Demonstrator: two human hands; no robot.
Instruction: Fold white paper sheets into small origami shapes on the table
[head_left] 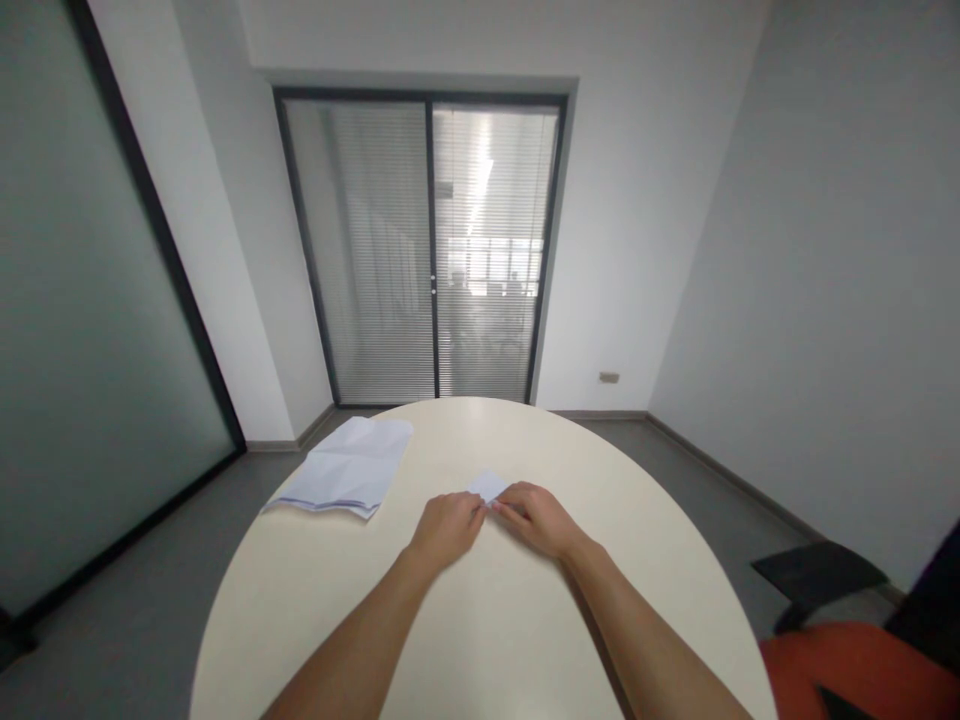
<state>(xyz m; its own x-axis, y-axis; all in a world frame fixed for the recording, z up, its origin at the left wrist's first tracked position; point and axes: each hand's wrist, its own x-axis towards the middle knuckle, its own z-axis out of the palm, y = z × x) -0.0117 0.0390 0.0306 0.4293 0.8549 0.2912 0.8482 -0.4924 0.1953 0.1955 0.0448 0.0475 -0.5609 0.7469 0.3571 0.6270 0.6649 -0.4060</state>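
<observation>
The paper (489, 486) lies folded small at mid-desk (480, 640), pinched between the left hand (448, 526) and right hand (536, 518). It looks light, thin and easily creased, best held at its edges and corners.

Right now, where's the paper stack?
In the head view the paper stack lies on the table's far left edge, left of the left hand and apart from it.
</observation>
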